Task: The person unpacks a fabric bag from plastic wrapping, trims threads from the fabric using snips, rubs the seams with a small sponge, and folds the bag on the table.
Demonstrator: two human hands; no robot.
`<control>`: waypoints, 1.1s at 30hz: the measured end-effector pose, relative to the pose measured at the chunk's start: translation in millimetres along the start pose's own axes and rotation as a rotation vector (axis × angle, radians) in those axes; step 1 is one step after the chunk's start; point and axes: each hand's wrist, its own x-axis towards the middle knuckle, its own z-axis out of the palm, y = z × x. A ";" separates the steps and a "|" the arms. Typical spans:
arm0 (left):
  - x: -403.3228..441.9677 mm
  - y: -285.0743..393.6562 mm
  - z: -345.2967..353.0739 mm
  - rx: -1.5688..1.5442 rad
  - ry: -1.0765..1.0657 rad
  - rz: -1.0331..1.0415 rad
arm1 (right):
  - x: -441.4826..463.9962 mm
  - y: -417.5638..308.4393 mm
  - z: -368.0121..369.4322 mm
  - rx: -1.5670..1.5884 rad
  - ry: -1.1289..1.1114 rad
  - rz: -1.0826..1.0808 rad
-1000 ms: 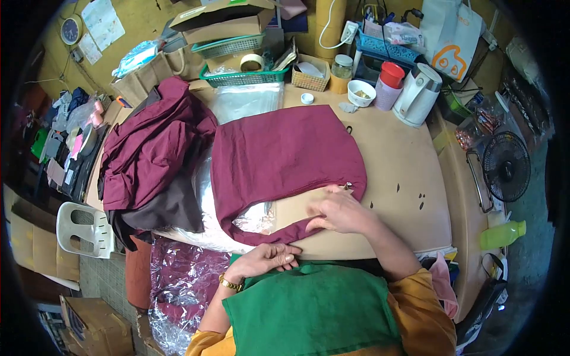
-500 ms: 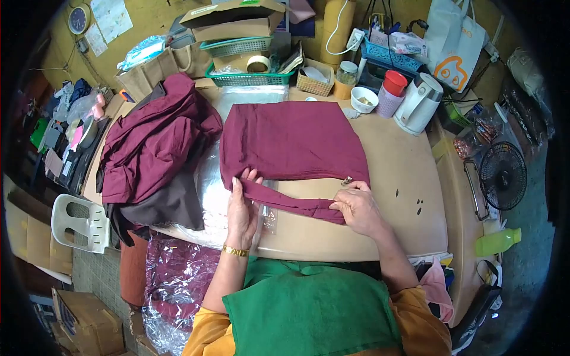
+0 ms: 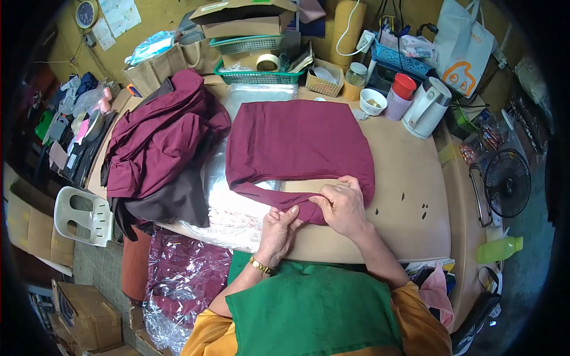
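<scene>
A folded maroon garment [image 3: 300,139] lies on the counter [image 3: 409,196] directly in front of the person, its broad part spread nearly flat and a narrow strip of the same cloth curving around the near side, with a gap of counter and clear plastic between the two. The right hand [image 3: 343,207] is on the near right part of the garment, palm down, its fingers bent and closed on a pinch of the strip. The left hand [image 3: 279,234], with a gold watch [image 3: 261,265] at its wrist, is just to the left of it at the strip's near edge, palm turned up; its fingers are partly curled and the thumb is raised against the cloth, but whether they grip it cannot be told. Clear plastic [image 3: 237,213] lies under the left part of the garment. To the left is a loose heap of maroon cloth [image 3: 160,139] with dark cloth [image 3: 178,199] beneath it. Along the back of the counter stand green baskets [image 3: 261,78] holding a roll of tape [image 3: 268,63], a small wicker basket [image 3: 323,86], a jar [image 3: 355,80], a white bowl [image 3: 373,104], a red and lilac container [image 3: 399,101] and a white kettle [image 3: 426,108].
</scene>
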 end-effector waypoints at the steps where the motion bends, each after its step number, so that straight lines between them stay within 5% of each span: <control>1: -0.5 -0.1 -0.1 0.024 -0.043 0.009 | 3.2 -1.8 5.2 -0.050 0.137 -0.058; 6: -8.1 -4.6 5.5 0.084 -0.166 0.028 | 15.7 -19.8 9.6 -0.075 0.098 -0.163; 12: -1.6 14.6 -6.7 -0.119 0.051 0.128 | 25.0 -35.8 5.4 -0.117 0.135 -0.091; 20: -15.2 10.0 7.0 -0.256 0.007 -0.043 | 43.0 -34.7 20.5 -0.028 0.180 -0.166; 24: 5.6 18.1 -27.4 -0.526 -0.254 -0.024 | 34.6 -35.3 14.0 0.004 0.106 -0.168; 25: -9.5 40.6 8.7 -0.365 -0.062 0.054 | 32.9 -36.6 12.1 -0.008 0.083 -0.157; 28: 0.5 36.4 1.0 -0.226 0.026 0.080 | 38.7 -50.8 7.8 -0.022 0.164 -0.174; 32: 6.8 18.4 0.8 -0.223 -0.235 0.118 | 53.1 -61.4 19.2 -0.076 0.282 -0.223; 33: -5.3 23.8 25.9 -0.204 -0.021 0.113 | 54.4 -56.9 23.3 -0.059 0.197 -0.226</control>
